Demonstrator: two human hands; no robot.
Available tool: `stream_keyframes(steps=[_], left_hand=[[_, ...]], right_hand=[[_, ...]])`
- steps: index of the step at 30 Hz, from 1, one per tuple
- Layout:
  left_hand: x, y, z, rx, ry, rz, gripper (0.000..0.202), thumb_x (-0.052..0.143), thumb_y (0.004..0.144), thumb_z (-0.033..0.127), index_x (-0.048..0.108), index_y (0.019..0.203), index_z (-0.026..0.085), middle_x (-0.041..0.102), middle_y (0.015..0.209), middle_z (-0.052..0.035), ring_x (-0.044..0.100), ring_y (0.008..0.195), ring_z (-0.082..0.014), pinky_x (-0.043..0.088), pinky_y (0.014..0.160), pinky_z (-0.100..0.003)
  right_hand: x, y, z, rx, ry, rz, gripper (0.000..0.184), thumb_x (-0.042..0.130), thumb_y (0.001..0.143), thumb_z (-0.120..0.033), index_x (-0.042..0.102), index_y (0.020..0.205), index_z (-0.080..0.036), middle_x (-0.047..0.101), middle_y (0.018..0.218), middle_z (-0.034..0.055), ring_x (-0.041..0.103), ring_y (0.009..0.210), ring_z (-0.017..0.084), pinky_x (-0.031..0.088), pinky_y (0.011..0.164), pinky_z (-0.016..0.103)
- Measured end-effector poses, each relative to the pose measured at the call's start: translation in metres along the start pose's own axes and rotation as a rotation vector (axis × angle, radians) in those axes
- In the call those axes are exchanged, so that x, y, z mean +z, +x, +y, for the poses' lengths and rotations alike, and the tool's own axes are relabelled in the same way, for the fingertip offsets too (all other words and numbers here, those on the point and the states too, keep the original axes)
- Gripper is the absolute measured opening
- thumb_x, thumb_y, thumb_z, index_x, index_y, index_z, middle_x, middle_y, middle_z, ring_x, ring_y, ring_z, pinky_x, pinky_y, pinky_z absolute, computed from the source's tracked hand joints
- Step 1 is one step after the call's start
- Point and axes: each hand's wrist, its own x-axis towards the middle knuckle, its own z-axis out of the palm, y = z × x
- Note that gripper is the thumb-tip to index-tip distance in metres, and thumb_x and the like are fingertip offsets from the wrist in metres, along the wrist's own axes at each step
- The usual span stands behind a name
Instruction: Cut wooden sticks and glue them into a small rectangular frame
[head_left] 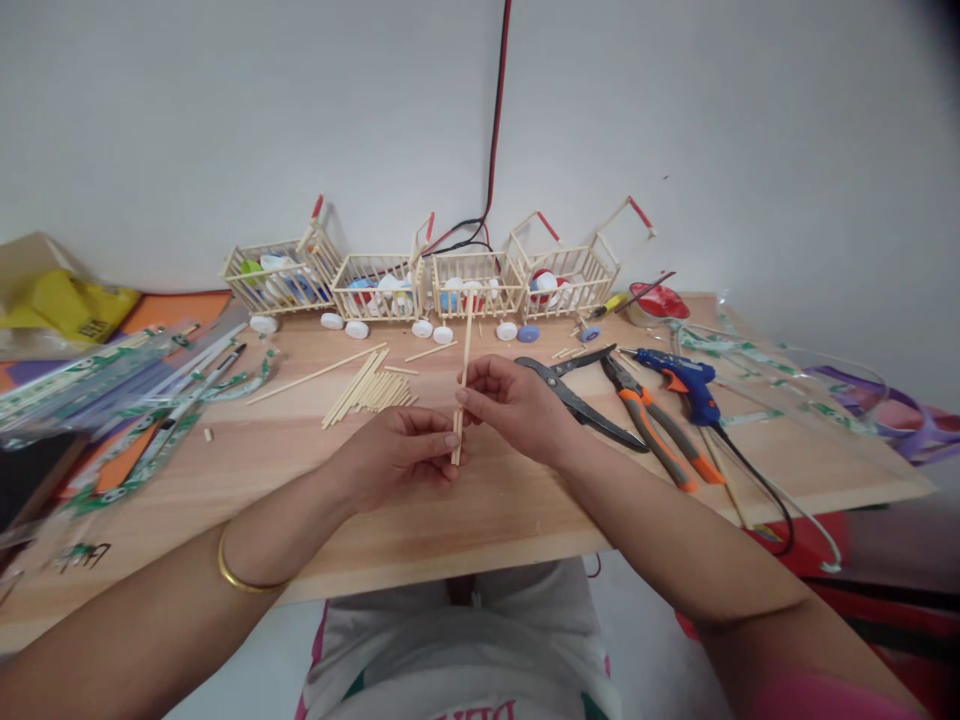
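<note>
A thin wooden stick (468,345) stands nearly upright between my hands, above the wooden table. My left hand (405,445) pinches its lower end, where a second, shorter piece seems to lie alongside it. Higher up, my right hand (514,400) closes thumb and fingers round the same stick. Just beyond my left hand lie a bundle of longer sticks (354,388) and a heap of short cut sticks (386,390). Several small stick-built carts (386,290) with bottle-cap wheels and red handles line the wall, holding coloured caps.
Right of my right hand lie a black-bladed cutter (577,395), orange-handled pliers (656,425) and a blue glue gun (679,380) with its cord. A red bowl (658,303) stands farther back. Plastic-wrapped sticks (82,380) and a marker (225,362) lie on the left.
</note>
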Motion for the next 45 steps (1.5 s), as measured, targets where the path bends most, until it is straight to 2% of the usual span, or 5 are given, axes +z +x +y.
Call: stream_keyframes(steps=[11, 16, 24, 39, 45], left_hand=[[-0.005, 0.004, -0.007, 0.07, 0.004, -0.022, 0.026, 0.076, 0.064, 0.032, 0.062, 0.07, 0.011, 0.064, 0.067, -0.003, 0.061, 0.059, -0.012, 0.05, 0.059, -0.026], [-0.011, 0.007, -0.008, 0.151, -0.072, 0.023, 0.028, 0.077, 0.062, 0.033, 0.062, 0.07, 0.011, 0.063, 0.065, -0.0026, 0.059, 0.06, -0.0112, 0.048, 0.062, -0.026], [-0.011, 0.009, -0.01, 0.242, -0.086, 0.029, 0.025, 0.078, 0.06, 0.03, 0.064, 0.065, 0.01, 0.065, 0.068, -0.0044, 0.06, 0.066, -0.0119, 0.045, 0.07, -0.028], [-0.013, 0.011, -0.013, 0.222, -0.177, 0.007, 0.029, 0.08, 0.057, 0.026, 0.065, 0.076, 0.009, 0.066, 0.071, -0.0036, 0.062, 0.069, -0.0123, 0.047, 0.075, -0.03], [-0.014, 0.008, -0.009, 0.401, 0.173, 0.098, 0.017, 0.069, 0.07, 0.025, 0.064, 0.081, 0.012, 0.066, 0.075, -0.0028, 0.06, 0.07, -0.012, 0.045, 0.07, -0.027]], right_hand=[[-0.001, -0.002, 0.008, -0.053, -0.06, -0.04, 0.024, 0.063, 0.078, -0.034, 0.05, 0.09, -0.018, 0.055, 0.077, -0.0012, 0.058, 0.069, 0.011, 0.05, 0.066, 0.026], [0.001, -0.009, 0.007, -0.257, -0.356, -0.078, 0.066, 0.073, 0.069, -0.029, 0.036, 0.124, -0.024, 0.057, 0.096, 0.0035, 0.059, 0.085, 0.016, 0.05, 0.078, 0.034], [0.014, -0.013, -0.005, -0.378, -0.92, -0.123, 0.022, 0.059, 0.078, -0.025, 0.054, 0.1, -0.023, 0.061, 0.094, 0.0061, 0.059, 0.091, 0.022, 0.049, 0.077, 0.036], [0.011, -0.011, 0.006, -0.592, -0.999, -0.065, 0.018, 0.06, 0.081, -0.025, 0.054, 0.097, -0.02, 0.062, 0.09, 0.0071, 0.061, 0.081, 0.02, 0.05, 0.07, 0.032], [0.004, -0.01, 0.01, -0.627, -0.884, -0.099, 0.032, 0.067, 0.076, -0.027, 0.051, 0.104, -0.022, 0.061, 0.096, 0.0074, 0.06, 0.087, 0.02, 0.05, 0.075, 0.033]])
